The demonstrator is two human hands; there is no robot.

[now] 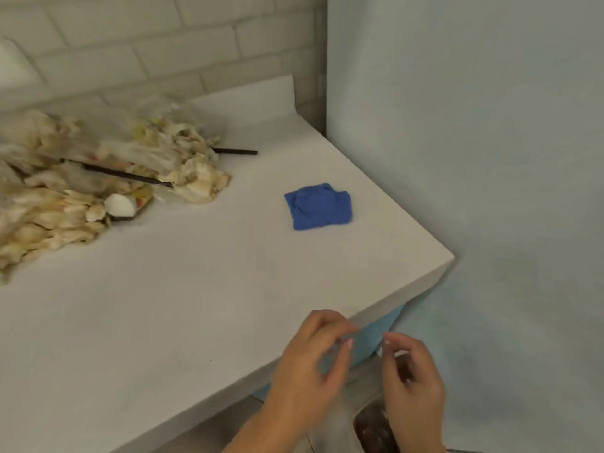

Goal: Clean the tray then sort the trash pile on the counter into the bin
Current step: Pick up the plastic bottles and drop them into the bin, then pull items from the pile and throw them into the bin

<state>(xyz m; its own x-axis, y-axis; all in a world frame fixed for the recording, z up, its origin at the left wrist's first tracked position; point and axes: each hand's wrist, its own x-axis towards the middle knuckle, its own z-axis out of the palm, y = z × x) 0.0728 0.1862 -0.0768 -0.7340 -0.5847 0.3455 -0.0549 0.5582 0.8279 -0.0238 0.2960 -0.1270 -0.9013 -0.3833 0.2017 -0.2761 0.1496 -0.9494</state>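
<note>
Presently both hands, left hand point(307, 364) and right hand point(413, 380), hover at five o'clock, fingers loosely curled, seemingly pinching nothing (blurred). Risk: the trash pile point(98, 178) at nine o'clock spilling when grabbed.

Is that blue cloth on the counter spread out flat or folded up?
Folded, loosely. The blue cloth lies as a small rumpled square with raised creases and doubled edges, alone on the counter, apart from the trash pile.

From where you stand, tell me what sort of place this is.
Probably a kitchen or food-prep corner: a white counter against a tiled wall, a trash pile with black chopsticks, and a blue cloth.
</note>
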